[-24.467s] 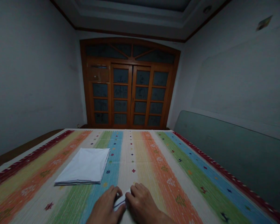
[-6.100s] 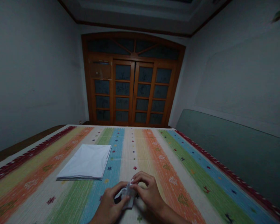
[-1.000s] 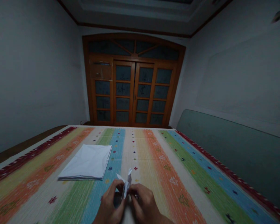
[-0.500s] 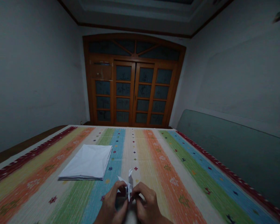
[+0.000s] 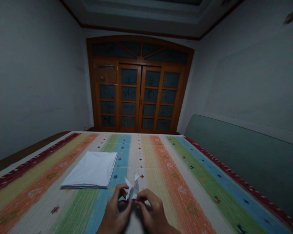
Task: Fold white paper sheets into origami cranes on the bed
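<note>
A small white origami paper figure (image 5: 133,191) is held upright between my two hands, low in the middle of the view. Two pointed flaps stick up from it, with a small bent tip on the right one. My left hand (image 5: 117,208) pinches its left side, thumb at the bottom and index finger curled above. From the right, my right hand (image 5: 152,208) grips the lower part between thumb and fingers. The fingertips cover the figure's base. To the left lies a stack of white paper squares (image 5: 92,169), apart from both hands.
A striped, patterned cloth (image 5: 185,188) covers the table. Along the right side runs a pale green board or backrest (image 5: 239,152). Wooden doors with glass panes (image 5: 139,94) stand beyond the far edge, between pale walls.
The origami figure has turned and its flaps now stand wider apart and more visible. Both thumbs have come closer together at its base. The paper stack has not moved.
</note>
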`<state>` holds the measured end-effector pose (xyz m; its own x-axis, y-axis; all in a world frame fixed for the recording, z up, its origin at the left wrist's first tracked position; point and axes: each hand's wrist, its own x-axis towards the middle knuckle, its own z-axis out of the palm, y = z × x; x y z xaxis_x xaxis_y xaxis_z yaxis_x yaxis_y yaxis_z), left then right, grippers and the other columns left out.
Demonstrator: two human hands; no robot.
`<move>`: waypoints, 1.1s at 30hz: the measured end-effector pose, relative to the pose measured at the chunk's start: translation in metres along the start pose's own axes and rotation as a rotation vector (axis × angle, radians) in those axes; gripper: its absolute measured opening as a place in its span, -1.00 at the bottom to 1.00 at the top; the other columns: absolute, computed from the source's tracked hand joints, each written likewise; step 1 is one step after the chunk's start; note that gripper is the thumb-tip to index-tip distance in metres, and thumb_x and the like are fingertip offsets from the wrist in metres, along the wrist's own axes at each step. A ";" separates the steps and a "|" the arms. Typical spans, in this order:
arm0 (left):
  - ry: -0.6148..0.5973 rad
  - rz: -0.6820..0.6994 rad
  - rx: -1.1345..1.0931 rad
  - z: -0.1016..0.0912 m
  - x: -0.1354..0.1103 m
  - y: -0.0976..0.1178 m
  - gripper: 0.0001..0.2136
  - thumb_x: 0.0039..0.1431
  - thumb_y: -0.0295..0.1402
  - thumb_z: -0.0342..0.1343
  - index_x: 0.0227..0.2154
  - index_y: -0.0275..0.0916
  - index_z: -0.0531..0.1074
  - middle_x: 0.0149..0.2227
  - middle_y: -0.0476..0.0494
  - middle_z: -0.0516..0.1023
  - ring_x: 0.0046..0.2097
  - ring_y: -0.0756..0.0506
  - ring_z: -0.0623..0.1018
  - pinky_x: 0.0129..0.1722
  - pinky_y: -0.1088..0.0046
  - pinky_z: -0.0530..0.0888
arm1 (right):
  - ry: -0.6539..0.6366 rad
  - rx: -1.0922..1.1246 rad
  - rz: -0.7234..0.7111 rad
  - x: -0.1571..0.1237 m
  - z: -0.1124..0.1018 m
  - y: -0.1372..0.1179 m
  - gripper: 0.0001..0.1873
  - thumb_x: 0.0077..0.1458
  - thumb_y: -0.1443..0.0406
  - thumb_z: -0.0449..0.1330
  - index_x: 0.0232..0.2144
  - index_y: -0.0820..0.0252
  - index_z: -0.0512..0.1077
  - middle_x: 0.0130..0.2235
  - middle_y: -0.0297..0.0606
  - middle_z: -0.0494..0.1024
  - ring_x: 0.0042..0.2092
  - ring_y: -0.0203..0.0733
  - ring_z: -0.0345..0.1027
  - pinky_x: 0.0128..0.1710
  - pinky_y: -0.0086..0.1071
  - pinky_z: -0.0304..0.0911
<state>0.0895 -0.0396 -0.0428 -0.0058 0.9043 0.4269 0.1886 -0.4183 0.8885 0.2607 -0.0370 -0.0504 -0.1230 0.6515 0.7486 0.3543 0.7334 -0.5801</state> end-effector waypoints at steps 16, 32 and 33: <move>0.072 -0.223 -0.171 -0.001 0.013 -0.003 -0.53 -0.04 -0.04 0.40 -0.19 -0.17 0.38 -0.30 -0.08 0.55 -0.28 -0.20 0.63 -0.37 0.35 0.65 | -0.015 0.066 0.317 0.004 -0.003 0.002 -0.81 0.24 0.23 0.22 -0.39 0.19 0.49 -0.42 -0.24 0.57 -0.39 -0.16 0.51 -0.42 -0.45 0.31; 0.012 -0.196 -0.200 0.000 0.009 -0.003 -0.57 -0.06 -0.11 0.43 -0.20 -0.16 0.44 -0.32 -0.05 0.53 -0.25 -0.18 0.62 -0.35 0.41 0.63 | 0.063 0.075 0.237 0.002 -0.003 0.000 -0.84 0.13 0.37 0.22 -0.49 0.18 0.51 -0.45 -0.24 0.64 -0.38 -0.15 0.57 -0.35 -0.43 0.41; 0.010 -0.188 -0.178 0.000 0.009 -0.002 -0.59 -0.05 -0.10 0.42 -0.20 -0.16 0.45 -0.30 -0.07 0.55 -0.23 -0.20 0.62 -0.34 0.41 0.63 | 0.063 0.068 0.224 0.002 -0.003 0.000 -0.84 0.13 0.37 0.21 -0.49 0.18 0.51 -0.45 -0.24 0.64 -0.39 -0.15 0.57 -0.35 -0.43 0.41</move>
<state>0.0890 -0.0310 -0.0409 -0.0342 0.9670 0.2524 0.0072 -0.2523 0.9676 0.2636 -0.0363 -0.0475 0.0100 0.7876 0.6162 0.3027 0.5849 -0.7525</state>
